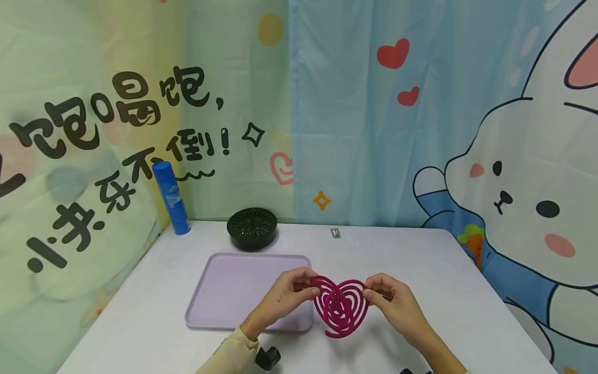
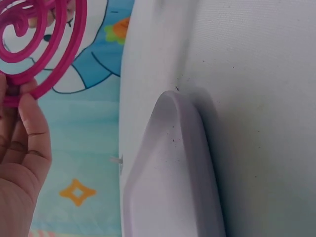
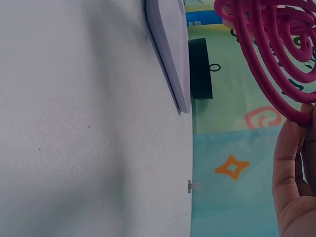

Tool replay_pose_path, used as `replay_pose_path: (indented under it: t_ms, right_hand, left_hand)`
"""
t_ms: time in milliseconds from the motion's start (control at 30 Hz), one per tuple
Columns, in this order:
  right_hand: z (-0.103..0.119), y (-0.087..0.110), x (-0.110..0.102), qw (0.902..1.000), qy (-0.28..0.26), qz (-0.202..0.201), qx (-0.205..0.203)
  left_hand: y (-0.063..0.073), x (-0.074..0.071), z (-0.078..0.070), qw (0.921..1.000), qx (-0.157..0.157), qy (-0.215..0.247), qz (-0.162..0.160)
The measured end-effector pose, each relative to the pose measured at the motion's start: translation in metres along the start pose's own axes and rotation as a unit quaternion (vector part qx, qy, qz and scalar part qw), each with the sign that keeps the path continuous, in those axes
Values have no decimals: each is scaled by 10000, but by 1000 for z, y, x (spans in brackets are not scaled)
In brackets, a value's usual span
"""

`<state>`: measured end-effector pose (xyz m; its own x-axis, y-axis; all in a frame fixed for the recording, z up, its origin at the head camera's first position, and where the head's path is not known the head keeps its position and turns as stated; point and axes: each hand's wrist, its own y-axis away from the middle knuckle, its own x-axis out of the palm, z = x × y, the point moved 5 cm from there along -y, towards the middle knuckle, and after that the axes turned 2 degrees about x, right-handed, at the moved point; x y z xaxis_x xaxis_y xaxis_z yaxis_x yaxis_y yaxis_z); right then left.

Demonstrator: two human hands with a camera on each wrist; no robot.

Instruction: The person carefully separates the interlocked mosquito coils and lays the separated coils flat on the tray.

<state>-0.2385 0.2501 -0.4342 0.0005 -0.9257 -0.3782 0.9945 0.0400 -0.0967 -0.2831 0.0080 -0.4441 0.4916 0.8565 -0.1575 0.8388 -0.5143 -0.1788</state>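
A pair of magenta mosquito coils point(image 1: 338, 309), wound into each other, hangs above the table and looks heart-shaped from the head view. My left hand point(image 1: 287, 296) pinches the outer ring on the left side between thumb and fingers. On the right side, the thumb and fingers of my right hand point(image 1: 397, 306) pinch the other outer ring. Both wrist views show the spirals held up off the table, their rings spread apart and crossing at the middle. Behind my left hand lies a lilac tray point(image 1: 238, 291), partly covered by that hand and forearm.
A round black slotted tin point(image 1: 252, 228) stands behind the tray. At the back left corner a blue cylinder point(image 1: 171, 197) stands upright. A small metal piece point(image 1: 335, 233) lies near the table's back edge. Printed curtains point(image 1: 336, 130) hang behind the white table point(image 1: 448, 280).
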Motion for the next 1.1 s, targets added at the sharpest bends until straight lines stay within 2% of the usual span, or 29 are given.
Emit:
replay_pose_path:
  t_ms: [367,667,900,1100]
  right_hand:
    - [1,0,-2,9999,-151,28,14]
    - [1,-2,-2,9997,-195,-100,86]
    - [0,-4,1,9989,-383,240,112]
    - [0,-4,3,9981,-479,370,128]
  left_hand:
    - [2,-3,6,9996,-256,-53,-104]
    - [3,-4,5,9994,-84,11,-341]
    - [3,-4,5,9995,-71,91,-293]
    - [4,-4,4,9993,-142,47,-340]
